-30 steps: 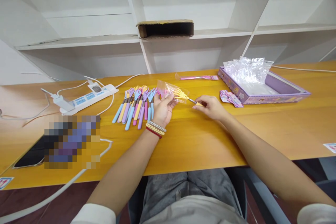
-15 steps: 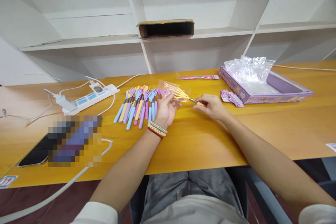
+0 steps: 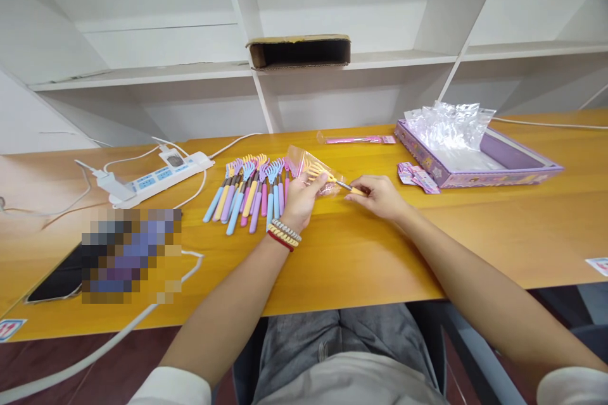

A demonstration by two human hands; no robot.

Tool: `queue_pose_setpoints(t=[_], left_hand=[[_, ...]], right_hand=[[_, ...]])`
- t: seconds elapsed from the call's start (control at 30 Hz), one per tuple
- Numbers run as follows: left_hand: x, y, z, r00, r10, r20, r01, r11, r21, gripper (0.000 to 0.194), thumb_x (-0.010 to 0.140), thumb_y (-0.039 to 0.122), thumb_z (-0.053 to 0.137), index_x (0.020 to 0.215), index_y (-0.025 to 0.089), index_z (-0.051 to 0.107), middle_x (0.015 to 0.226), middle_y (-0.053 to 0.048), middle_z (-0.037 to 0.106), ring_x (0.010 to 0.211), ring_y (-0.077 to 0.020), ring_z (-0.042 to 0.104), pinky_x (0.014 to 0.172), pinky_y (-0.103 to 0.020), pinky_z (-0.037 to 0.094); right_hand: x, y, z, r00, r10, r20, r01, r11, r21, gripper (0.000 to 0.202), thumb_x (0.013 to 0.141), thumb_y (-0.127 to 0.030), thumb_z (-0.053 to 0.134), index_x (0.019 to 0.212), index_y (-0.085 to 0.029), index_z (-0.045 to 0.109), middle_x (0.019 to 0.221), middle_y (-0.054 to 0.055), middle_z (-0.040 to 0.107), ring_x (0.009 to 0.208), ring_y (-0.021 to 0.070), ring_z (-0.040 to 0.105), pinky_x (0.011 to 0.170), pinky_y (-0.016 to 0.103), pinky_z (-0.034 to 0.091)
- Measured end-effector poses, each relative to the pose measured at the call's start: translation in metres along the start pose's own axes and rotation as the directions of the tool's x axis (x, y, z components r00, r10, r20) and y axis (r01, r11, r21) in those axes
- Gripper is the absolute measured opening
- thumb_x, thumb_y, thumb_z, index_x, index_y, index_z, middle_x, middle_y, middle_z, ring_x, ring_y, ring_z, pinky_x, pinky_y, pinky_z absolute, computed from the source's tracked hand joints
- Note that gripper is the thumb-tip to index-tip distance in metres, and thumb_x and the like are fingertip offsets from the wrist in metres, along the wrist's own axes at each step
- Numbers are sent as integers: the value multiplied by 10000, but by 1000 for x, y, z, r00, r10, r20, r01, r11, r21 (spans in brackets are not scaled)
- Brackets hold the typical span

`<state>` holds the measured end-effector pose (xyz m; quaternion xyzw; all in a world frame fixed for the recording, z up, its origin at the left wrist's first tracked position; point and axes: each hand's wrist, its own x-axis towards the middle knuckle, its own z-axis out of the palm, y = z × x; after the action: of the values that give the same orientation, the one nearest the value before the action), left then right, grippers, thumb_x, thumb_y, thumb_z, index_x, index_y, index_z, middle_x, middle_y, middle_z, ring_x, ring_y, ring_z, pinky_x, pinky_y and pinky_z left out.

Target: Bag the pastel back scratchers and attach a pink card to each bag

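Closed around a clear plastic bag (image 3: 298, 159), my left hand (image 3: 304, 201) has its thumb pressed on the outside. The head of a yellow back scratcher (image 3: 342, 185) lies inside that bag, its metal neck and handle sticking out of the opening to the right. My right hand (image 3: 380, 195) pinches the yellow handle. To the left of my left hand, several back scratchers (image 3: 251, 193) in blue, purple, pink and yellow lie side by side on the table, claw heads pointing away from me.
A purple box (image 3: 503, 178) holding clear bags (image 3: 446, 126) stands at the right, with small pink-purple cards (image 3: 418, 177) beside it. A bagged pink back scratcher (image 3: 358, 139) lies further back. Left are a power strip (image 3: 164, 180), cables and a phone (image 3: 57, 278). A cardboard box (image 3: 299, 52) sits on the shelf.
The yellow back scratcher's head has slid further left into the bag. My left thumb has come down over the bag, and my right hand has moved slightly left with the handle.
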<state>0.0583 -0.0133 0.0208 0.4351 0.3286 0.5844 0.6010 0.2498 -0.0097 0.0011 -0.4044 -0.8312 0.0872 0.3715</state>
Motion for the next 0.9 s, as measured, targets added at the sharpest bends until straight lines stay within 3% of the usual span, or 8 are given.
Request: queue_pose_setpoints(t=[0.17, 0.3, 0.4, 0.57, 0.63, 0.73, 0.83, 0.9], left_hand=[[0, -1, -1, 999, -35, 16, 34, 998, 45, 381, 595, 242, 767, 896, 165, 546, 809, -11, 650, 720, -135, 630, 688, -275, 512], [4, 1, -6, 1000, -14, 28, 15, 999, -48, 405, 640, 312, 738, 978, 201, 546, 889, -13, 644, 788, -136, 628, 668, -247, 505], [7, 1, -8, 1000, -20, -15, 19, 994, -112, 314, 700, 400, 676, 886, 165, 587, 865, -34, 638, 765, -130, 622, 657, -248, 503], [8, 0, -6, 997, 5, -74, -12, 996, -92, 274, 637, 309, 737, 788, 120, 607, 757, -33, 634, 694, -120, 615, 656, -247, 509], [8, 1, -6, 998, 16, -68, -22, 995, -98, 260, 650, 303, 729, 782, 112, 610, 761, -46, 643, 703, -128, 621, 667, -256, 512], [12, 4, -9, 994, 40, -105, -52, 991, -120, 241, 656, 292, 730, 761, 113, 606, 732, -40, 636, 683, -129, 621, 679, -273, 514], [17, 6, -16, 985, 69, -160, -91, 987, -135, 231, 649, 278, 738, 731, 120, 591, 703, -22, 621, 671, -125, 620, 699, -286, 515], [20, 8, -21, 981, 82, -175, -108, 984, -143, 228, 652, 273, 736, 733, 119, 588, 709, -24, 622, 679, -123, 620, 712, -289, 514]], right_hand=[[0, -4, 3, 998, 45, 33, -46, 998, 36, 270, 797, -404, 579, 835, -146, 651, 686, 40, 626, 575, 118, 509, 582, 239, 377], [1, -5, 3, 997, 71, 37, -73, 995, 62, 271, 780, -412, 597, 836, -154, 655, 703, 38, 643, 566, 114, 516, 572, 232, 372], [2, -3, 2, 998, 49, 38, -51, 998, 43, 268, 771, -414, 605, 824, -156, 653, 712, 38, 641, 576, 110, 512, 565, 225, 360], [1, -5, 3, 988, 123, 92, -130, 989, 74, 285, 757, -437, 608, 788, -154, 635, 604, 6, 588, 511, 94, 484, 523, 218, 345], [0, -7, 3, 966, 214, 148, -236, 960, 151, 321, 738, -465, 618, 832, -157, 624, 542, -19, 545, 451, 88, 472, 482, 215, 347], [-1, -10, -1, 890, 315, 331, -413, 865, 286, 396, 707, -471, 648, 953, -169, 579, 509, -45, 519, 387, 92, 479, 400, 205, 348], [-1, -10, -8, 807, 318, 497, -530, 762, 373, 428, 709, -404, 664, 1046, -186, 515, 540, -51, 529, 371, 85, 479, 347, 189, 351], [-1, -8, -13, 781, 287, 555, -567, 698, 437, 460, 710, -343, 673, 1096, -199, 469, 621, -41, 561, 400, 78, 504, 356, 181, 383]])
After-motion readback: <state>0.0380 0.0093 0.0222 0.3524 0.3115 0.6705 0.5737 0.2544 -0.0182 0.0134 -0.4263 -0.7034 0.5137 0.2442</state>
